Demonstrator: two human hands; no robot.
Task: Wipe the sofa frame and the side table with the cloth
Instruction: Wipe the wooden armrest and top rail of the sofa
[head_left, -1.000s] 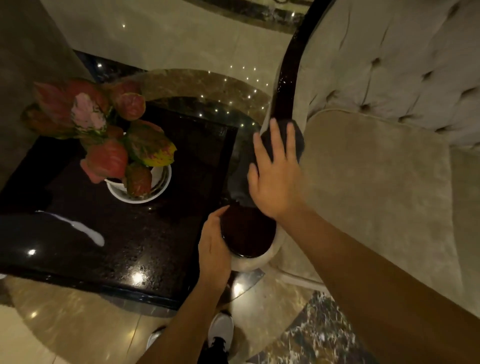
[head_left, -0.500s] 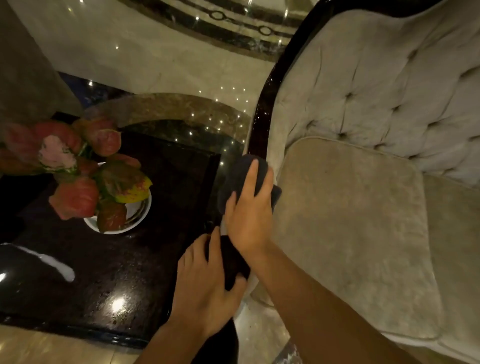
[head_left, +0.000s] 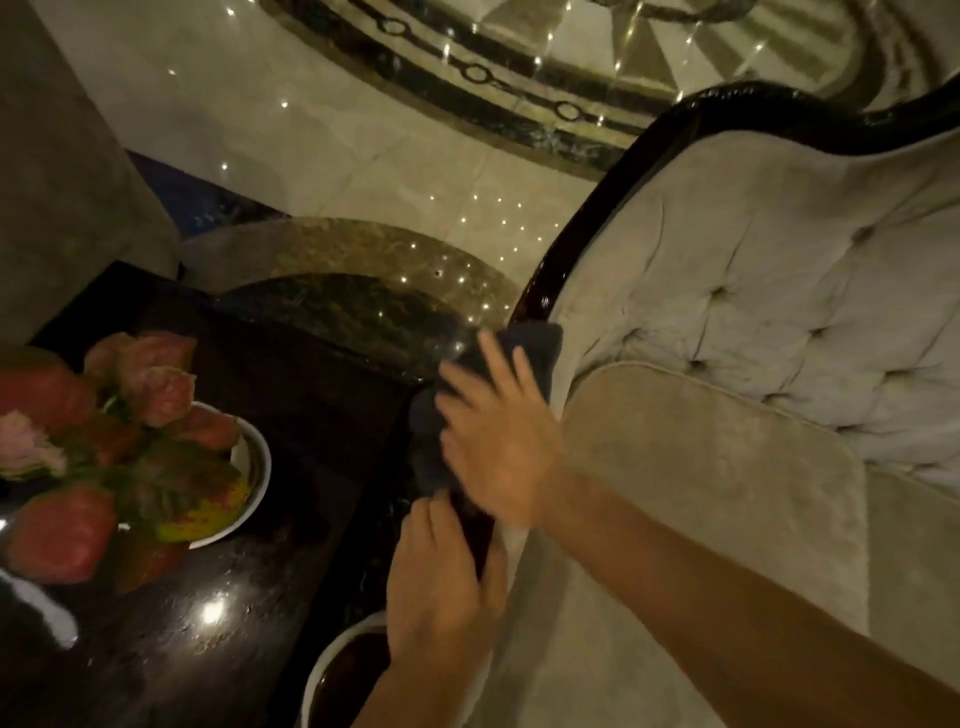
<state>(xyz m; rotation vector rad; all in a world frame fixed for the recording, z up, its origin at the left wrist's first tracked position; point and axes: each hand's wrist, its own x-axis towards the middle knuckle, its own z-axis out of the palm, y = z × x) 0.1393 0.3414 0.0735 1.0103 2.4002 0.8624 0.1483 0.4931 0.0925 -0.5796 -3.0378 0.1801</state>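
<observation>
A dark grey cloth (head_left: 537, 345) lies over the sofa's dark glossy wooden frame (head_left: 576, 228) where the arm rises toward the back. My right hand (head_left: 498, 441) presses flat on the cloth with its fingers spread, blurred by motion. Just below it, my left hand (head_left: 441, 587) rests on the dark arm rail, fingers bent over its edge. The black glossy side table (head_left: 218, 623) stands to the left of the sofa arm. The frame continues as a dark curve along the top of the tufted beige back.
A white bowl (head_left: 254, 467) with a red and pink leafed plant (head_left: 130, 447) stands on the side table. The beige seat cushion (head_left: 701, 467) lies to the right. Polished marble floor (head_left: 363, 130) stretches behind. A grey upholstered piece (head_left: 57, 182) fills the upper left.
The view has tilted up and moved closer. My right hand slid the cloth a little farther up the arm frame. My left hand stays on the arm rail below it.
</observation>
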